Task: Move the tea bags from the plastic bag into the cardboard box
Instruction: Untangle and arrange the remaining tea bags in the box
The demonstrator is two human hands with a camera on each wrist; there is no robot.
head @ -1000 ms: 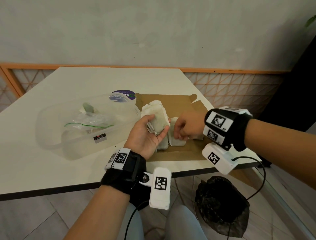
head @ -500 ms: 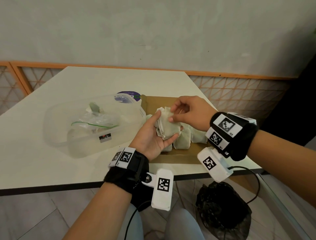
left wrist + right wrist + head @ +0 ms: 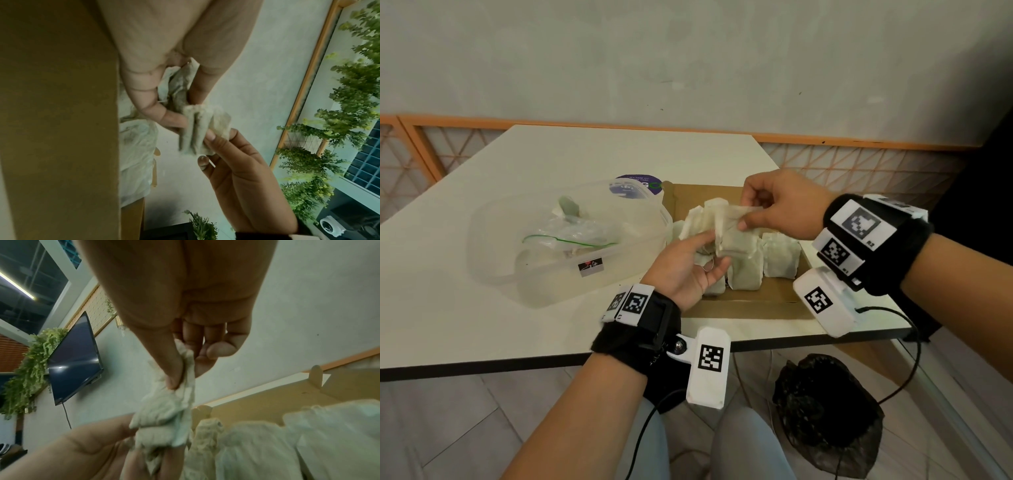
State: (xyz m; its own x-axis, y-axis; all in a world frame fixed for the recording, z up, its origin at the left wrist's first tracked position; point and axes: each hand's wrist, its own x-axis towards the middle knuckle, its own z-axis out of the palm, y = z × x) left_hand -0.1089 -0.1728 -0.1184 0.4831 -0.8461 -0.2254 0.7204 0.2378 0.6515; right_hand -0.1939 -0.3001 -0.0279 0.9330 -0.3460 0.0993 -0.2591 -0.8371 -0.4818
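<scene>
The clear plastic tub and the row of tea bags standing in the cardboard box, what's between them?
In the head view, the left hand sits between the tub and the standing tea bags, holding a bunch of tea bags.

The left hand (image 3: 685, 270) is turned palm up, fingers loosely curled around a bunch of tea bags (image 3: 709, 236), the forearm reaching in from below. The right hand (image 3: 780, 209) hovers just above it, knuckles up, thumb and forefinger pinching one tea bag (image 3: 732, 214) at its top edge.
</scene>
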